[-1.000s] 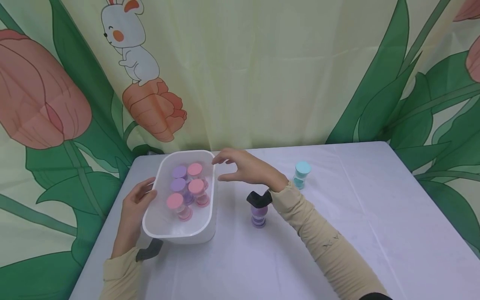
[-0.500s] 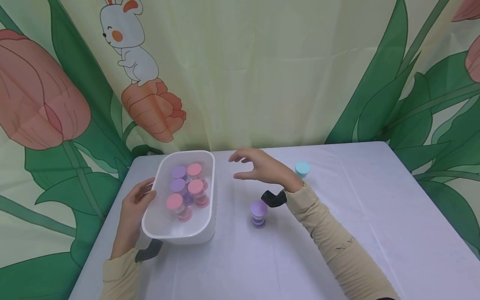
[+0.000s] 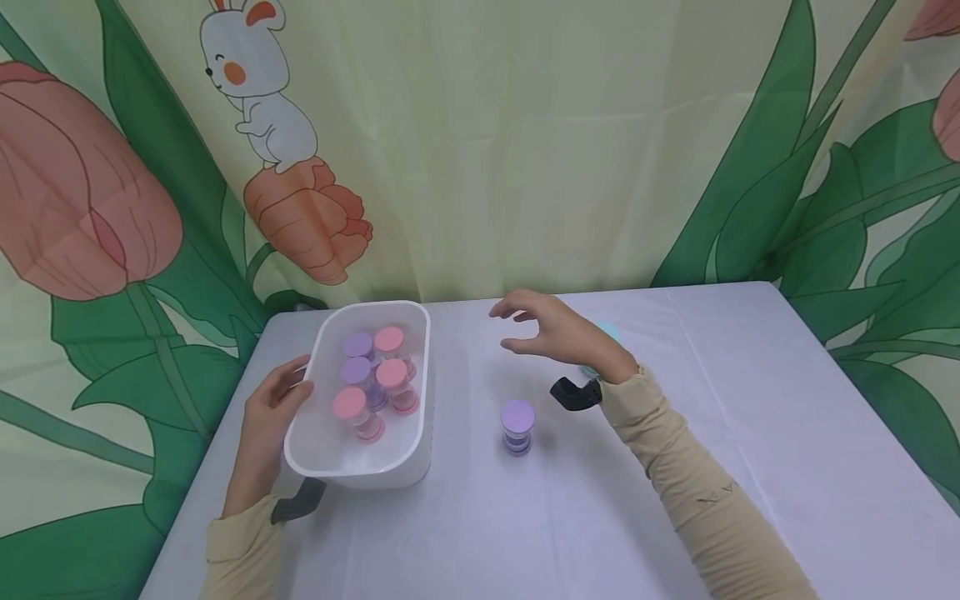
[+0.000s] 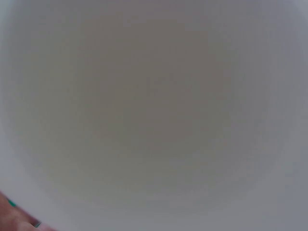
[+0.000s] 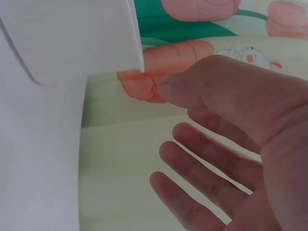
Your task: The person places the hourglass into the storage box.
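Note:
My left hand (image 3: 272,408) rests against the left side of a white plastic bin (image 3: 420,450), fingertips and thumb at its rim. Inside stand sand timers: three pink, such as the front pink sand timer (image 3: 350,403), and two purple, such as the nearer purple sand timer (image 3: 357,371). My right hand (image 3: 558,327) hovers right of the bin, holding nothing, its thumb and fingers apart. Below it, a purple sand timer (image 3: 517,417) stands on the table. A teal sand timer (image 3: 609,330) is mostly hidden behind the right hand. The left wrist view is mostly blurred pale surface.
A white cloth covers the table (image 3: 465,533). Behind its far edge hangs a curtain (image 3: 525,167) printed with tulips, leaves and a rabbit on a carrot. Black wrist mounts (image 3: 576,394) stick out from both sleeves.
My right hand has moved right, away from the bin's right rim, and now covers most of the teal sand timer. The purple timer on the table is fully uncovered. The left hand stays put.

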Motion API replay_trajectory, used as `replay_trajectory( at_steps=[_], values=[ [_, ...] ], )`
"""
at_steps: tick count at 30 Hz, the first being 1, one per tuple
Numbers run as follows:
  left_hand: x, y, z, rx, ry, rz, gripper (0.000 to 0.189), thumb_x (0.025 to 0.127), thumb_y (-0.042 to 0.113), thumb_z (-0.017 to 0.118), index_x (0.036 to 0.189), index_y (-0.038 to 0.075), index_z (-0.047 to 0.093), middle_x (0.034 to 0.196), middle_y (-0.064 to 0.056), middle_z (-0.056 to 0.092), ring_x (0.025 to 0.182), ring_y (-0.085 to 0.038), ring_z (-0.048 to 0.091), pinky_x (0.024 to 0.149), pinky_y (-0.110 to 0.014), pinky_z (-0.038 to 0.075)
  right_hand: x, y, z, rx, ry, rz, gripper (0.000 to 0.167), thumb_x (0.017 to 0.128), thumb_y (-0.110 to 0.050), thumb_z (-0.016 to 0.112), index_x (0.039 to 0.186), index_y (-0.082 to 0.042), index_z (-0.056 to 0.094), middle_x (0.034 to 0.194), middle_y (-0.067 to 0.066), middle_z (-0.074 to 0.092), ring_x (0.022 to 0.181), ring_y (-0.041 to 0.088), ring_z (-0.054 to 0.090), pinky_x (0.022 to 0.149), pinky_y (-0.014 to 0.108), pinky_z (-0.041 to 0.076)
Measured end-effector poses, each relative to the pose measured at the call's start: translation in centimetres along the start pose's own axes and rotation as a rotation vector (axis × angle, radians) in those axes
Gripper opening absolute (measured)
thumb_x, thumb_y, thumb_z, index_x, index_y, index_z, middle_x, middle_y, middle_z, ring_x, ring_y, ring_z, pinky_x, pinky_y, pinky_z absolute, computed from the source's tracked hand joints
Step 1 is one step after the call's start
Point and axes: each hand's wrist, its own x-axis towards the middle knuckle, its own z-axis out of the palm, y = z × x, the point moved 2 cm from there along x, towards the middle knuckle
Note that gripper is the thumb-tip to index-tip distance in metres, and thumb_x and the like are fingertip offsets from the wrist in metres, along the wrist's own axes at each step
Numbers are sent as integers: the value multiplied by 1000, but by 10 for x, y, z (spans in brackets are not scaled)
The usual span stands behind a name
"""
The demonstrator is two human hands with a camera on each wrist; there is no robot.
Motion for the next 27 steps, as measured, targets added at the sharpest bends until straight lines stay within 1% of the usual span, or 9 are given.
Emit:
replay_trajectory(
  at_steps=[6,12,17,23,27],
  values=[
    [-1,0,-1,4,-1,-14,52,99,44,56,148,26,46,147,-12,48,112,-6,55,80,-14,53,-8,10,-10,-2,29,13,36,87,-4,73,122,-3,62,123,9,63,117,23,58,104,41,48],
    [-1,-1,0,1,-7,-3,53,99,44,56,148,25,46,146,-12,48,109,-4,57,80,-15,54,-18,21,-18,-13,61,39,36,87,-6,74,121,-2,63,122,10,63,115,25,59,103,43,48],
    [0,-2,0,0,-2,6,53,99,43,57,147,24,47,145,-12,49,108,-3,57,80,-15,54,-25,33,-22,-9,87,70,37,87,-8,75,121,-3,63,122,11,64,115,26,60,104,44,47],
    [0,-2,0,2,-8,0,53,99,45,56,148,25,46,146,-12,48,109,-3,56,80,-15,54,-33,45,-25,-14,108,101,37,87,-9,76,121,-3,63,121,11,63,115,26,59,105,43,46],
    [-1,-1,0,-3,-10,-3,54,99,45,56,148,26,46,146,-12,48,110,-4,56,80,-15,54,-40,52,-27,-41,123,121,38,86,-9,76,121,-2,63,122,12,64,116,27,59,105,43,46]
  ],
)
